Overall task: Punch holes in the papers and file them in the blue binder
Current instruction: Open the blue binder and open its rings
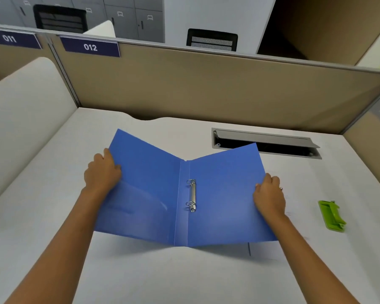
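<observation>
Binder: a blue binder [217, 194] is held open above a white desk [53, 194], covers spread in a shallow V, spine toward the viewer.
Rings: a metal two-ring clip [191, 195] sits just right of the spine fold — both rings look closed.
Left hand: the left hand [102, 172] grips the outer edge of the left cover, fingers curled around it.
Right hand: the right hand [270, 196] clamps the outer edge of the right cover, thumb on the inside face.
Punch: a green hole punch [331, 216] lies on the desk, to the binder's right and apart from it.
Papers: white sheets [272, 253] lie on the desk beneath the binder's right half — edges barely distinguishable.
Backdrop: a tan partition [206, 84] with a "012" sign [90, 47]; a cable slot [266, 142] behind the binder.
</observation>
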Available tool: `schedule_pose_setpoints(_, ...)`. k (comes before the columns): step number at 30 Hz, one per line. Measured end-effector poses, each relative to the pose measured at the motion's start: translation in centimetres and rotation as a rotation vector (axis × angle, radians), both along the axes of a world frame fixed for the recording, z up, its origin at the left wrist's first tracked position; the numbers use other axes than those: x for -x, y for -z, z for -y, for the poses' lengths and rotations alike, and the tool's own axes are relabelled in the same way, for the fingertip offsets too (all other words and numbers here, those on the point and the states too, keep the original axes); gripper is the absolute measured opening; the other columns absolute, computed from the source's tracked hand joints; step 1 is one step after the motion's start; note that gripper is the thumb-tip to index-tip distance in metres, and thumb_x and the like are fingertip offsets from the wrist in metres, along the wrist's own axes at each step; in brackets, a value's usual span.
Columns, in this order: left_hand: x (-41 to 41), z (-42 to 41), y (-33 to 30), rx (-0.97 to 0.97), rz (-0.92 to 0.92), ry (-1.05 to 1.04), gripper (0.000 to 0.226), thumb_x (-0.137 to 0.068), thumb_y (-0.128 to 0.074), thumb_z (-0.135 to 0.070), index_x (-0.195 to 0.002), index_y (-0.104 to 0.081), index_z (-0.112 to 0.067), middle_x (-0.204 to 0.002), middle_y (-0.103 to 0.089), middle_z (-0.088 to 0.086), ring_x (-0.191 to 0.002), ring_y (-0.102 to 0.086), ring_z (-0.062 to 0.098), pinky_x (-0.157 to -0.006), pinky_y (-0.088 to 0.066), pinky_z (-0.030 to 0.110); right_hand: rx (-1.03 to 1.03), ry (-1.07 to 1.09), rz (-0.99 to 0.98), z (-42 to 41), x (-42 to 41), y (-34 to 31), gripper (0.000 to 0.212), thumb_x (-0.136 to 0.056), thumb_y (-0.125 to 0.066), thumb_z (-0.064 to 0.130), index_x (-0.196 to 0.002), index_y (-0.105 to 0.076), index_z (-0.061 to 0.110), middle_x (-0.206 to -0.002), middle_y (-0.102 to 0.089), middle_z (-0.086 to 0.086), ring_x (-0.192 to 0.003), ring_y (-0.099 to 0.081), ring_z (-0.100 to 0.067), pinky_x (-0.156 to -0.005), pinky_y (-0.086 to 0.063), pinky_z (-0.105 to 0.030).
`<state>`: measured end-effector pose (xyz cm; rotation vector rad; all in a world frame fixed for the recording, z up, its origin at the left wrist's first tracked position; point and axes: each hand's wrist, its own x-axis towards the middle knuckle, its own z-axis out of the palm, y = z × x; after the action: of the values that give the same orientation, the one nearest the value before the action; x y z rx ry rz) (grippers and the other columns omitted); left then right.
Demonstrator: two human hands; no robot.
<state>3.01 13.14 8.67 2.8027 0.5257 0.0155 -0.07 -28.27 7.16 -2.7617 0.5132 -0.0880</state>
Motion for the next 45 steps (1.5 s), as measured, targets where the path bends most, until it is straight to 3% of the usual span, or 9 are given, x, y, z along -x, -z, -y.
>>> schedule_pose_setpoints(5,1.5,0.3,4.9,-0.071,-0.018,-0.086,0.065,-0.095,-0.046,-0.038,-0.147,-0.025,-0.006,-0.131,-0.04,0.031,-0.113,-0.043,0.044,-0.095,-0.036,0.051,0.082,0.061,-0.064,-0.5,0.9,3.3,0.055,-0.094,-0.047,0.03,-0.134,-0.034,-0.006,-0.124,-0.044,-0.023,-0.103,-0.051,-0.041,-0.073,-0.051,-0.046)
schedule_pose_setpoints(13,3.2,0.8,10.8,0.08,-0.073,-0.149,0.058,-0.096,-0.04,-0.042,-0.147,-0.029,-0.016,-0.151,-0.022,0.024,-0.137,-0.025,0.041,-0.107,-0.023,0.056,0.163,0.159,-0.15,-1.1,1.7,7.8,0.055,-0.092,-0.045,0.043,-0.127,-0.044,0.001,-0.125,-0.045,-0.02,-0.106,-0.047,-0.036,-0.084,-0.043,-0.046)
schedule_pose_setpoints(19,3.8,2.0,13.0,0.046,-0.004,-0.137,0.054,-0.097,-0.041,-0.038,-0.145,-0.034,-0.014,-0.154,-0.021,0.025,-0.143,-0.017,0.041,-0.107,-0.021,0.061,0.195,0.19,-0.189,-2.2,2.1,9.5,0.054,-0.093,-0.042,0.043,-0.128,-0.044,0.002,-0.135,-0.04,-0.02,-0.115,-0.042,-0.036,-0.088,-0.038,-0.046)
schedule_pose_setpoints(23,3.3,6.0,12.6,0.02,-0.014,0.057,0.053,-0.097,-0.041,-0.04,-0.145,-0.035,-0.02,-0.158,-0.018,0.013,-0.146,-0.01,0.034,-0.11,-0.017,0.056,0.189,0.071,-0.116,-4.4,2.0,9.4,0.045,-0.09,-0.055,0.027,-0.128,-0.048,0.004,-0.14,-0.04,-0.02,-0.125,-0.04,-0.038,-0.091,-0.039,-0.05)
schedule_pose_setpoints(26,3.6,10.7,12.1,0.067,-0.053,0.402,0.051,-0.093,-0.047,-0.044,-0.142,-0.039,-0.033,-0.159,-0.02,0.0,-0.146,-0.012,0.028,-0.109,-0.019,0.046,0.047,-0.233,-0.055,-6.9,1.6,9.1,0.039,-0.089,-0.056,0.02,-0.127,-0.051,0.01,-0.128,-0.049,-0.014,-0.115,-0.047,-0.031,-0.089,-0.044,-0.04)
schedule_pose_setpoints(30,4.1,15.0,11.7,0.283,-0.092,0.54,0.033,-0.082,-0.059,-0.04,-0.115,-0.058,-0.037,-0.118,-0.053,-0.011,-0.115,-0.043,0.02,-0.084,-0.027,0.033,-0.288,-0.547,-0.16,-9.9,1.3,8.7,0.023,-0.087,-0.052,0.013,-0.11,-0.057,0.013,-0.107,-0.057,-0.006,-0.099,-0.053,-0.025,-0.08,-0.045,-0.036)
schedule_pose_setpoints(34,3.6,15.5,11.8,0.456,-0.159,0.487,0.013,-0.081,-0.059,-0.031,-0.091,-0.052,-0.035,-0.078,-0.054,-0.017,-0.096,-0.045,0.014,-0.074,-0.023,0.032,-0.339,-0.553,-0.205,-10.6,0.7,8.7,0.007,-0.082,-0.052,0.008,-0.088,-0.053,0.011,-0.091,-0.06,-0.008,-0.079,-0.053,-0.026,-0.063,-0.039,-0.031)
schedule_pose_setpoints(38,3.0,15.3,11.9,0.501,-0.225,0.53,0.014,-0.081,-0.059,-0.028,-0.091,-0.053,-0.034,-0.078,-0.052,-0.024,-0.1,-0.04,0.011,-0.08,-0.022,0.033,-0.418,-0.51,-0.291,-10.7,-0.3,8.4,0.012,-0.079,-0.06,0.005,-0.084,-0.054,0.014,-0.092,-0.064,-0.01,-0.079,-0.057,-0.025,-0.066,-0.043,-0.031)
schedule_pose_setpoints(45,2.6,15.1,11.8,0.543,-0.282,0.563,0.018,-0.078,-0.062,-0.025,-0.082,-0.046,-0.034,-0.078,-0.05,-0.022,-0.1,-0.039,0.009,-0.081,-0.022,0.034,-0.426,-0.471,-0.332,-10.7,-0.9,8.0,0.042,-0.073,-0.068,0.002,-0.059,-0.035,0.025,-0.074,-0.053,-0.001,-0.067,-0.045,-0.017,-0.056,-0.036,-0.025)
